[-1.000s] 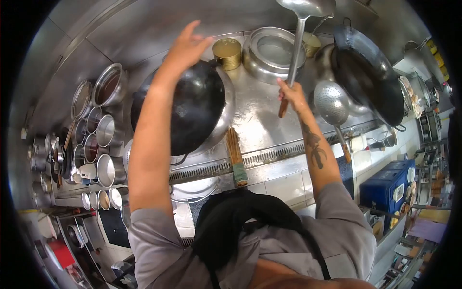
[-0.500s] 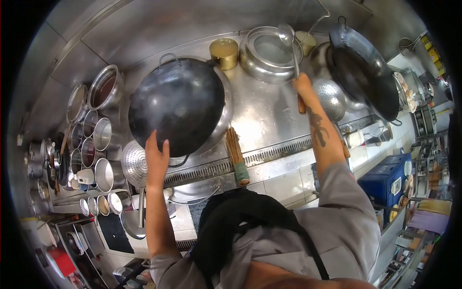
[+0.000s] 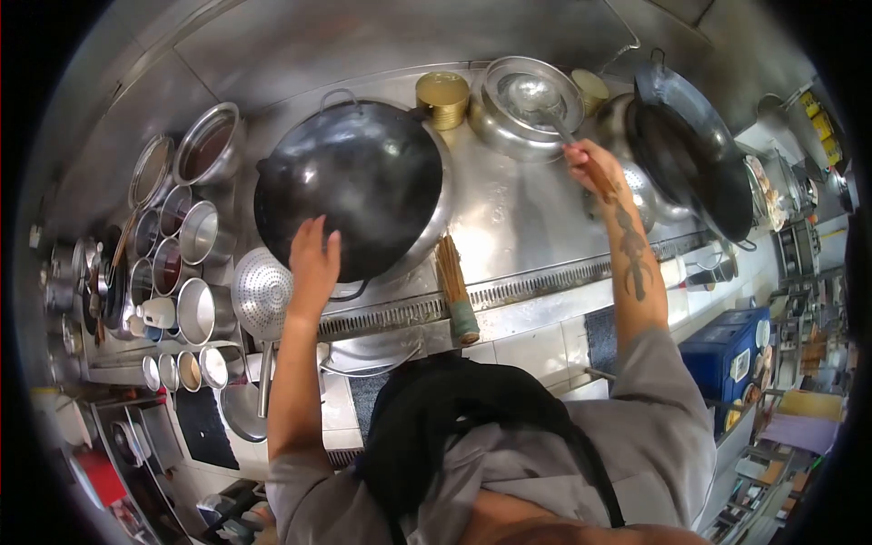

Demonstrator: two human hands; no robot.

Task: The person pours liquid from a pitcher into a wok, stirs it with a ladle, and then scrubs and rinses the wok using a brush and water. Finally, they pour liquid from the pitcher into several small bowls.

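My right hand (image 3: 595,170) is wrapped around the wooden handle of a ladle (image 3: 536,95). The ladle's bowl is over the mouth of a round metal pot (image 3: 509,141) that looks filled with water. My left hand (image 3: 314,263) is open, its fingers spread over the near edge of a large black wok (image 3: 354,182). Faint steam hangs above the wok. Close to my left wrist lies a perforated strainer (image 3: 263,292) with a metal handle. A bamboo brush (image 3: 454,286) with a green-wrapped end rests at the front of the stove, right of the wok.
More dark woks (image 3: 690,154) stand at the right, beside another perforated strainer (image 3: 636,193). Gold tins (image 3: 443,100) flank the pot. On the left are several metal containers (image 3: 202,232) and a bowl of dark liquid (image 3: 209,150). A slotted drain (image 3: 536,283) runs along the stove front.
The ladle's bowl has come down from behind the pot's rim to its mouth, and my right hand has shifted right. My left hand stays by the wok's near edge. The view has shifted slightly.
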